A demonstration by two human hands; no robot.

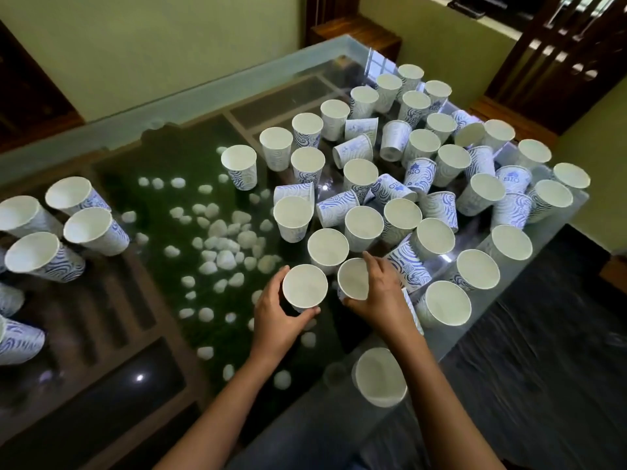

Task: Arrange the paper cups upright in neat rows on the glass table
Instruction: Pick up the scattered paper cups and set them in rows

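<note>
Though partly done, no rows among white blue-swirled paper cups (360, 172) on glass table (169, 108); several toppled (353, 151). Left grip (275, 317) curled round upright cup (304, 287), right grip (383, 300) round neighbouring cup (353, 278).

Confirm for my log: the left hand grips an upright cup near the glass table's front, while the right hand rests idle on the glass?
No. The head view shows the right hand gripping the neighbouring cup, not idle. The left hand does grip an upright cup.

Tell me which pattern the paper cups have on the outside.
The paper cups show blue wavy swirls on white, clearest in the head view.
</note>
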